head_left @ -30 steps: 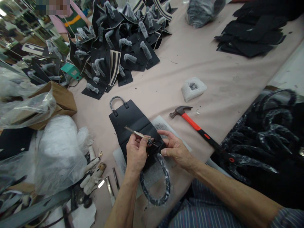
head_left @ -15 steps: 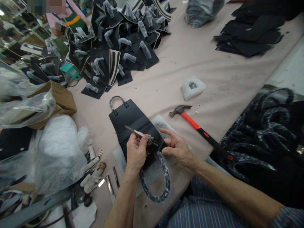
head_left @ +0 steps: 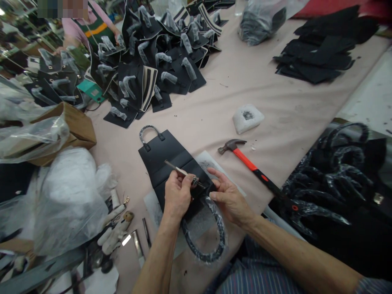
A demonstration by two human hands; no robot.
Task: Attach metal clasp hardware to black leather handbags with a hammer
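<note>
My left hand (head_left: 178,194) is closed around a slim metal tool (head_left: 177,168) with a pale middle. The tool's thin end points right, over a black bag panel (head_left: 167,151). My right hand (head_left: 229,200) pinches the panel's near right edge, beside the base of a plastic-wrapped handle (head_left: 221,228). That handle loops toward me. At the panel's far end stands a smaller-looking wrapped handle (head_left: 148,130). Beneath the panel lies a smudged pale board (head_left: 211,161). A claw hammer (head_left: 245,158) with a red and black grip rests to the right.
Beyond the panel is a heap of black bag pieces (head_left: 171,61) with wrapped handles. A white block (head_left: 247,119) sits past the hammer. Metal punches (head_left: 137,244), plastic bags (head_left: 73,183) and a cardboard box (head_left: 81,126) are on the left. A person (head_left: 98,24) stands at the far left.
The near handle loop has shifted slightly right. My hands keep nearly the same hold, with the tool a little further right. The whole view has shifted slightly.
</note>
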